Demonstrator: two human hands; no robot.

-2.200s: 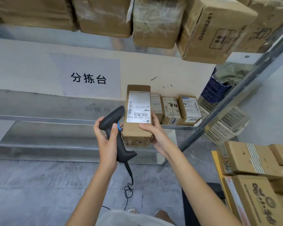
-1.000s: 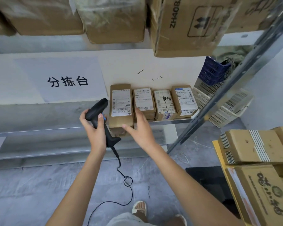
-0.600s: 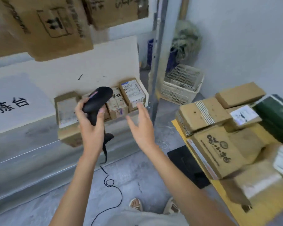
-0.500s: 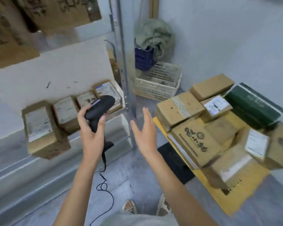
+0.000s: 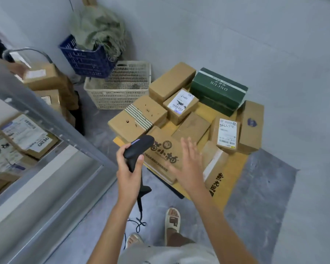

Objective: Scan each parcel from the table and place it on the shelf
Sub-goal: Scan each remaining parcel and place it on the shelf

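My left hand grips a black corded barcode scanner by its handle. My right hand is empty, fingers spread flat, hovering over a brown parcel with dark printed characters. That parcel lies at the near edge of a low yellow table with several cardboard parcels on it, among them a labelled box and a dark green box. Scanned parcels with white labels lie on the metal shelf at the left.
A cream plastic basket and a blue crate holding green cloth stand by the wall behind the table. The shelf's grey upright post slants between shelf and table. More boxes stand behind it. The scanner cable trails to the floor near my feet.
My right hand set the parcel on the shelf and let go. My view swung right from the shelf to the table, and both hands now hang over the parcels there.
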